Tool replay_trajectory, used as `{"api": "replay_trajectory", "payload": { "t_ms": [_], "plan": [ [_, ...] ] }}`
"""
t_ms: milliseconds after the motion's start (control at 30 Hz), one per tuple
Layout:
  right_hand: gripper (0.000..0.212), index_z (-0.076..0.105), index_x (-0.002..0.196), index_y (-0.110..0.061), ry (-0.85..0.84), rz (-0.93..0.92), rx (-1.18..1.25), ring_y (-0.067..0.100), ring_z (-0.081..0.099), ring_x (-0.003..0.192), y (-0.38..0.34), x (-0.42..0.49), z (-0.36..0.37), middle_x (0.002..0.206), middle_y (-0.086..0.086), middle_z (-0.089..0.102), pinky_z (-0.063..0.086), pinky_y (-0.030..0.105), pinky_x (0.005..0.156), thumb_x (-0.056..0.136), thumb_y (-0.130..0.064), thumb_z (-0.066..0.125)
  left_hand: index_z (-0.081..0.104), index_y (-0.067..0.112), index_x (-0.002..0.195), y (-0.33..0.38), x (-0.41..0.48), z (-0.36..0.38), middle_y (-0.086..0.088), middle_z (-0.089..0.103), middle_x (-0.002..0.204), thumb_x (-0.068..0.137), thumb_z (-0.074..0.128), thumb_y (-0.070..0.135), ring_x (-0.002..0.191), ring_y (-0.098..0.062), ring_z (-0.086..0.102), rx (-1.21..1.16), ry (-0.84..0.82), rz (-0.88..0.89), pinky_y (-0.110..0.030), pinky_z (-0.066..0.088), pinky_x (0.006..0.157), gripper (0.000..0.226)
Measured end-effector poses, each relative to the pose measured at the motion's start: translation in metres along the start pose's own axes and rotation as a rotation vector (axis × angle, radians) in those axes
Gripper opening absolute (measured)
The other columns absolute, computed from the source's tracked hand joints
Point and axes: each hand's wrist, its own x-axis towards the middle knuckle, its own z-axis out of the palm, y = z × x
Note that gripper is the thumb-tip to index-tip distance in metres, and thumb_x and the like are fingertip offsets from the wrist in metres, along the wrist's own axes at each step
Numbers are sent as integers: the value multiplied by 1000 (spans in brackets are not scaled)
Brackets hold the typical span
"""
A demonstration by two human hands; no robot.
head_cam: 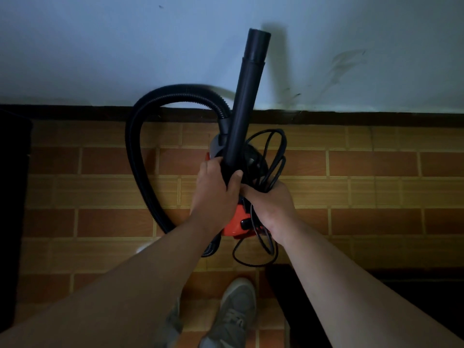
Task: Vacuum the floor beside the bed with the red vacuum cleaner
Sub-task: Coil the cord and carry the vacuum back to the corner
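Note:
The red vacuum cleaner [234, 226] sits low over the tiled floor near the wall, mostly hidden under my hands. My left hand [216, 189] grips the lower end of its black rigid tube [244, 104], which points up and away toward the wall. A black ribbed hose [136, 151] loops out to the left and back to the body. My right hand [270, 204] holds the bundled black power cord [271, 156], whose loops hang on the vacuum's right side.
Orange and tan brick-pattern floor tiles [364, 192] run to a dark baseboard [351, 118] under a pale blue wall. A dark object [12, 209] stands at the left edge and a dark shape [376, 297] lies at lower right. My grey shoe [234, 312] is below.

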Motion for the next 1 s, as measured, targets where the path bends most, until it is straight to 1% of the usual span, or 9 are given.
{"api": "replay_trajectory", "payload": {
  "t_ms": [100, 167, 300, 400, 500, 733, 833, 933, 1000],
  "plan": [
    [25, 73, 103, -26, -21, -4, -36, 14, 71, 90, 1, 3, -5, 91, -9, 75, 58, 38, 80, 80, -36, 78, 49, 15, 133, 1, 2, 1, 5, 44, 118, 101, 55, 41, 109, -13, 49, -13, 22, -48, -25, 40, 85, 42],
    [22, 73, 101, -28, -41, -10, -71, 13, 70, 90, 1, 5, -3, 90, -11, 75, 56, 35, 79, 81, -33, 78, 50, 15, 133, 2, 2, 0, 4, 45, 118, 100, 55, 43, 108, -13, 49, -21, 32, -74, -21, 38, 81, 43],
    [18, 71, 94, -30, -52, -19, -120, 15, 69, 92, 3, 8, 7, 91, -10, 74, 55, 47, 90, 79, -31, 81, 49, 15, 134, 1, 3, -4, 4, 46, 120, 100, 57, 40, 109, -12, 48, -42, 15, -75, -19, 37, 80, 42],
    [19, 69, 88, -34, -33, -59, -131, 12, 69, 90, 3, 10, 10, 87, -12, 74, 57, 44, 89, 77, -26, 83, 48, 15, 136, -6, 7, -7, 5, 45, 120, 99, 60, 33, 109, -10, 46, -27, 4, -73, -24, 37, 86, 43],
    [22, 65, 82, -33, 3, -73, -125, 12, 68, 86, 5, 11, 11, 82, -12, 71, 58, 44, 86, 78, -19, 81, 48, 14, 136, -16, 7, -8, 6, 43, 116, 100, 60, 27, 110, -12, 48, -15, -8, -84, -26, 40, 89, 41],
    [26, 68, 99, -27, 54, -41, -125, 16, 69, 91, 8, 13, 21, 92, -10, 72, 57, 49, 89, 77, -28, 81, 48, 13, 138, -33, 7, -10, 6, 43, 118, 101, 59, 24, 108, -9, 46, -4, -4, -78, -24, 39, 88, 40],
    [28, 71, 101, -25, 59, -44, -112, 15, 70, 90, 9, 13, 20, 92, -9, 74, 58, 46, 87, 76, -29, 82, 48, 13, 139, -38, 11, -11, 2, 47, 122, 101, 59, 26, 113, -14, 49, -10, -6, -93, -28, 43, 93, 42],
    [29, 73, 103, -27, 64, -52, -100, 15, 71, 92, 11, 12, 20, 95, -10, 75, 59, 46, 87, 76, -29, 82, 50, 12, 137, -43, 14, -10, -4, 53, 127, 101, 59, 28, 115, -18, 53, -17, -3, -108, -35, 49, 97, 41],
    [30, 72, 104, -28, 79, -42, -104, 14, 70, 93, 11, 12, 22, 95, -10, 74, 59, 45, 87, 75, -30, 82, 50, 13, 136, -46, 15, -10, -3, 56, 125, 100, 60, 28, 114, -19, 56, -20, -2, -111, -34, 50, 92, 40]
  ]
}}
